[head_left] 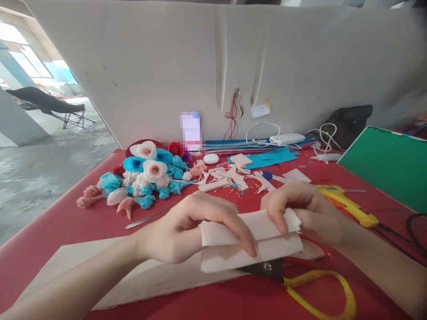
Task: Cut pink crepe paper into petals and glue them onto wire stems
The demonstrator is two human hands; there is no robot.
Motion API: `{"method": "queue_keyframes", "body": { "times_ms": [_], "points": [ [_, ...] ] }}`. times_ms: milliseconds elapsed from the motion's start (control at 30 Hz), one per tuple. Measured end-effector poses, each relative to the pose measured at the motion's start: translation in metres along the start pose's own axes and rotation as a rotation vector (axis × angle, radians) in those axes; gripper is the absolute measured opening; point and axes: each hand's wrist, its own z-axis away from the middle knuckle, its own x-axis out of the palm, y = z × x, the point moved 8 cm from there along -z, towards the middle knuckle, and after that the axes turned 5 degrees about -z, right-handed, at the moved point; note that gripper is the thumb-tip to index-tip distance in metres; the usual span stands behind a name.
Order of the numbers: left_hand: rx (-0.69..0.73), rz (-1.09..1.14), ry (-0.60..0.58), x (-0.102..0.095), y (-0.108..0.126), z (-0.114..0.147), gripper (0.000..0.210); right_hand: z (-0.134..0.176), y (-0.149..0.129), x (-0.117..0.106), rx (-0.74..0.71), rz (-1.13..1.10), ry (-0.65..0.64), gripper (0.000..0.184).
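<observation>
Right hand (308,211) closed on folded sheet (263,226)

A pale folded sheet (273,250) spans the left hand (190,224) and right hand (305,211).

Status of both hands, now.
Left hand: closed, holding the left end of the folded cream paper.
Right hand: closed, pinching its right end.

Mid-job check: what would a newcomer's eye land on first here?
Probably the heap of blue, white, pink and red flowers at the far left of the red table. Then the folded pale piece front and centre, held by the left hand and right hand, and the big green board at far right.
</observation>
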Motion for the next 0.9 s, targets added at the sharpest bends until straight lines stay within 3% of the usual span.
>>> {"method": "queue_keyframes", "body": {
  "times_ms": [400,767,900],
  "points": [
    [0.002,0.076,0.065,0.002,0.006,0.003,0.027,0.002,0.001,0.003,-0.034,-0.151,-0.006,0.023],
    [-0.118,0.07,0.08,0.002,0.009,0.002,0.026,0.001,-0.004,0.006,-0.04,-0.145,-0.048,0.029],
    [-0.098,0.192,0.062,0.003,0.004,0.002,0.035,0.002,-0.004,0.005,-0.012,-0.098,-0.037,0.028]
  ]
}}
